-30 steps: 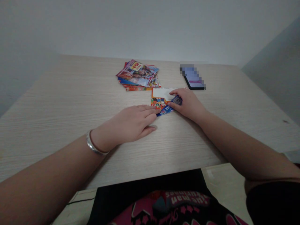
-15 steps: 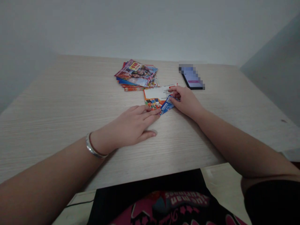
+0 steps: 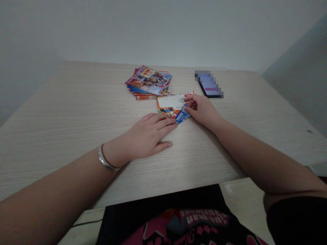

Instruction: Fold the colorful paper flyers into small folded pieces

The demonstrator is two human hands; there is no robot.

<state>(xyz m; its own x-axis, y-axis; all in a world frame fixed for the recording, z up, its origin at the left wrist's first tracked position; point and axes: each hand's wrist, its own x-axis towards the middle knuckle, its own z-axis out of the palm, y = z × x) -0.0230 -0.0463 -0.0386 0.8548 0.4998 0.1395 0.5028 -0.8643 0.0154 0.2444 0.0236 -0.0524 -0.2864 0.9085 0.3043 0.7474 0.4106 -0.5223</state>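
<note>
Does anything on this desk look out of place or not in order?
The printed cards in the pile at the back lie fanned and uneven, with edges not aligned. Nearer, a blue card sits crooked over a white-and-orange card, by the right hand.

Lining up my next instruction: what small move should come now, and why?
Probably lift the blue card off the orange-and-white card with the right hand: it lies across that card, under the right fingers, with the left hand at its lower end.

A smartphone with a black edge and pixelated screen is laid flat toward one o'clock on a pale wood-grain table, backed by a plain grey wall.
</note>
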